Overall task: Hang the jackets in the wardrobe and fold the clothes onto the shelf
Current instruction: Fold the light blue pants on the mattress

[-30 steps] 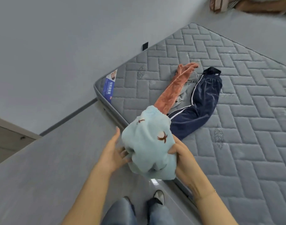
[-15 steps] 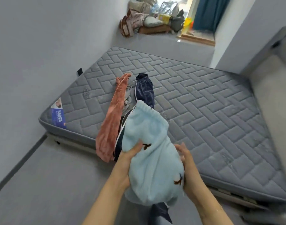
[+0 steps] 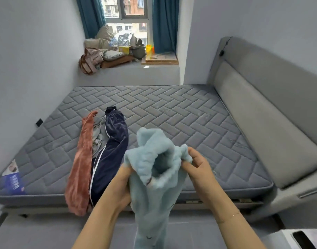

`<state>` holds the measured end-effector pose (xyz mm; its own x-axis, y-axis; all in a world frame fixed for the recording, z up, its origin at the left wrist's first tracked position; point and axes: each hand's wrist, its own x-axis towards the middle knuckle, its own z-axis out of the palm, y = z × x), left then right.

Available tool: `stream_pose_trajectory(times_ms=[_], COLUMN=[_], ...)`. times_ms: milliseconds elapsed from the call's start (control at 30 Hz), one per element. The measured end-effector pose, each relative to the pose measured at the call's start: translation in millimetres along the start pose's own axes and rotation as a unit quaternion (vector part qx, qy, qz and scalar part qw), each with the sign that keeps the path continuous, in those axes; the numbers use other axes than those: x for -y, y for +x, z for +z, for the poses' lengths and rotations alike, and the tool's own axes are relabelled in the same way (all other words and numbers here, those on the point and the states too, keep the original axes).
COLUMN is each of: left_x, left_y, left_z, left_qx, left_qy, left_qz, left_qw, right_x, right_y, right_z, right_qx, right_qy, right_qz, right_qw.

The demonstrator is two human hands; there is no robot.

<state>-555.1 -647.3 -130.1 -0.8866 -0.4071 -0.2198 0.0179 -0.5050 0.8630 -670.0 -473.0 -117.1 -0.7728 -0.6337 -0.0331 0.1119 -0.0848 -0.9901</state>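
Both hands, left (image 3: 124,184) and right (image 3: 199,169), pinch the blue fleece (image 3: 154,177) unfolded, while pants (image 3: 109,155) and an orange garment (image 3: 82,168) lie unsorted on the mattress (image 3: 190,123), so most work likely remains.

Both bare forearms reach forward, near the body. The left hand (image 3: 124,184) grips the light blue fleece garment (image 3: 154,177) at its left edge, while the right hand (image 3: 199,169) pinches its right edge with curled fingers.

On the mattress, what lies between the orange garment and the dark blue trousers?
In the head view, a crumpled grey garment lies between the orange garment and the dark blue trousers, on the mattress.
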Motion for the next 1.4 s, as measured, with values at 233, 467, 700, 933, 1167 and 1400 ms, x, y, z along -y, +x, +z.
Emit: stream_pose_trajectory(times_ms=[233, 467, 700, 933, 1167, 1400], left_x=[12.9, 21.4, 21.8, -1.8, -14.5, -9.1], left_y=[21.2, 43.6, 87.0, 111.3, 124.0, 120.8], left_z=[108.5, 177.1, 156.8, 124.6, 70.8, 57.8], left_qx=[0.008, 0.01, -0.207, -0.174, -0.095, 0.157], left_qy=[0.015, 0.172, 0.075, 0.143, 0.288, 0.628], left_qz=[-0.038, -0.013, 0.037, 0.088, 0.092, -0.213], left_qw=[0.999, 0.985, 0.975, 0.97, 0.948, 0.732], right_x=[25.4, 20.9, -9.2, -33.7, -34.4, 9.7], right_y=[1.1, 10.5, -1.1, 5.9, 30.9, 42.9], right_z=[-96.6, -140.2, -183.7, -217.0, -268.3, -257.1], right_qx=[-0.001, 0.022, 0.105, 0.173, 0.035, -0.083], right_qy=[-0.025, -0.163, -0.402, -0.65, -0.821, -0.712], right_qz=[-0.082, -0.116, -0.084, -0.029, 0.067, -0.121], right_qw=[0.996, 0.98, 0.906, 0.739, 0.566, 0.687])
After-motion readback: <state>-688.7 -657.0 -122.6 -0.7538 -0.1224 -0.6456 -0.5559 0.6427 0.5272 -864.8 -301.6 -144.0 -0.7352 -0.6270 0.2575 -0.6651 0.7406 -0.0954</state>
